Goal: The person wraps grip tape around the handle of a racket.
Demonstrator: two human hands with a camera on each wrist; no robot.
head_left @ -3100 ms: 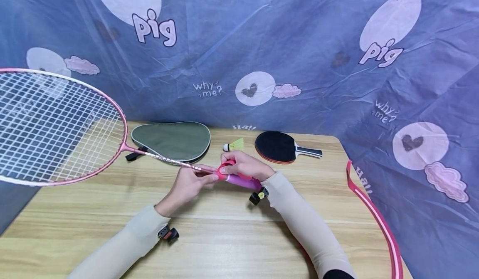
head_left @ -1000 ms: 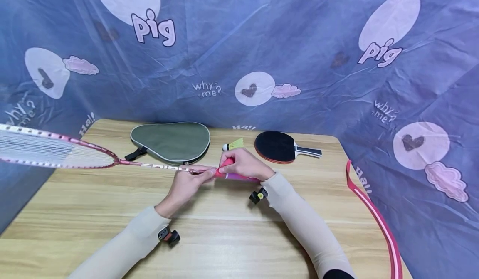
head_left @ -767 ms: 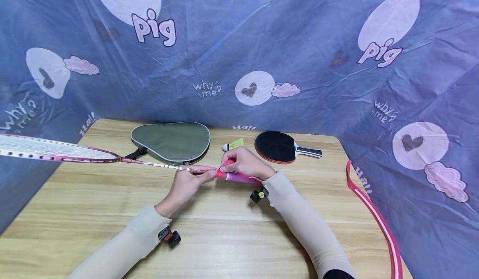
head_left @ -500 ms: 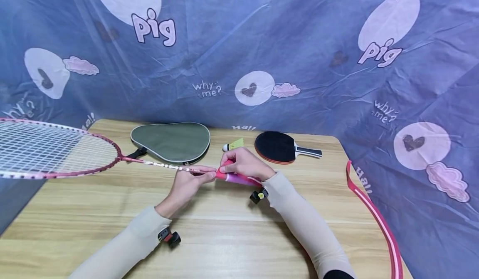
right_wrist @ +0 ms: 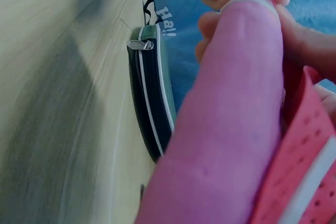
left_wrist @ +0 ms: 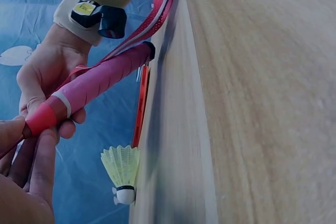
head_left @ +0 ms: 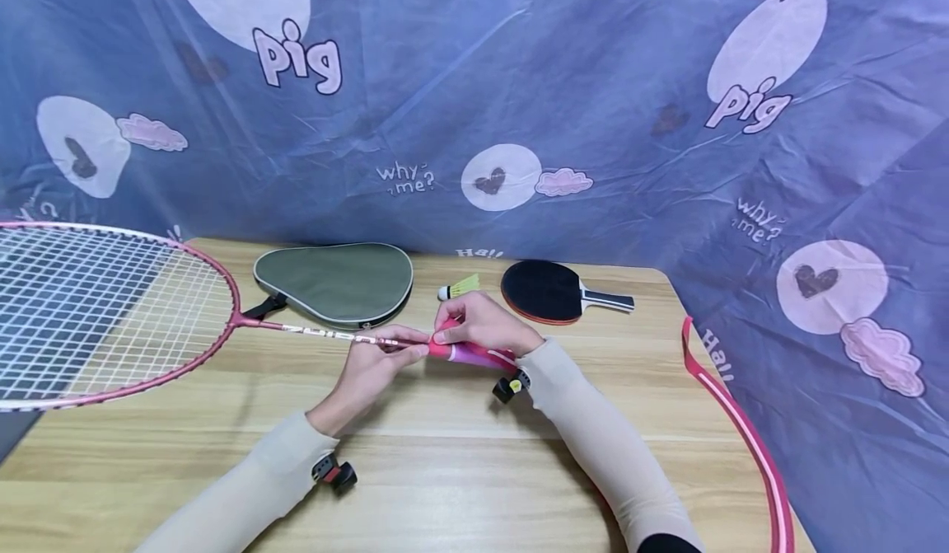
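Observation:
A pink-and-white badminton racket point(head_left: 319, 333) is held above the table, its head out to the left. My left hand point(head_left: 366, 372) grips it where the shaft meets the handle, thumb and fingers around the narrow part. The purple-pink handle point(left_wrist: 105, 77) has a white ring near its upper end, with red wrap point(left_wrist: 42, 119) beyond it. My right hand point(head_left: 485, 325) pinches red grip tape by that end. Perforated tape point(right_wrist: 304, 156) with a pale stripe runs back along the handle in the right wrist view, partly hidden by the handle and hand.
A green paddle case point(head_left: 341, 281), a yellow shuttlecock point(head_left: 460, 288) and a black table tennis paddle point(head_left: 544, 289) lie along the table's back. A long pink strip point(head_left: 741, 421) with a white line curves along the right edge. Blue printed cloth point(head_left: 415, 83) stands behind.
The racket has rolled about its shaft: its head went from face-on to nearly edge-on, then back to showing its strings. The red tape loop by my right hand has drawn in against the handle.

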